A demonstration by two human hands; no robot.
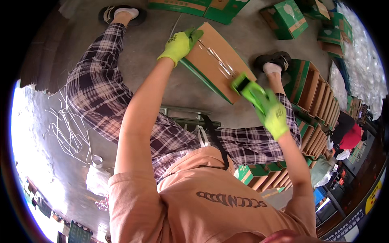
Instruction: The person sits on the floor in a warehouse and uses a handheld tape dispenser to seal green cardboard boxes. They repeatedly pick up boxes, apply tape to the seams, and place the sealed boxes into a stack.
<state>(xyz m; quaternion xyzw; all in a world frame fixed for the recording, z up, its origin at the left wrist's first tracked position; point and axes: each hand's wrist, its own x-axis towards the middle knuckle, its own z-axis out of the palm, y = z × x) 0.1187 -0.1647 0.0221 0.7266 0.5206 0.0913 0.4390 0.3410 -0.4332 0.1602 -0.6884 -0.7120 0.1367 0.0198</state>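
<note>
A cardboard box (226, 50) is tilted between my spread legs, its plain brown face up and its sides green. My left hand (179, 45), in a yellow-green work glove, grips its far left edge near the corner. Shiny clear tape (217, 59) runs along the seam of the brown face. My right hand (270, 112), gloved alike, holds a bright green tape dispenser (247, 89) with a black part. The dispenser's head is at the near end of the seam, blurred, so contact with the box is hard to judge.
Green boxes (285, 19) stand on the concrete floor ahead. Rows of open cartons (314, 88) line my right side. White strapping (70, 133) lies tangled at left, near a tape roll (97, 161). Flat cardboard (45, 57) is stacked at far left. Another person (349, 133) is at far right.
</note>
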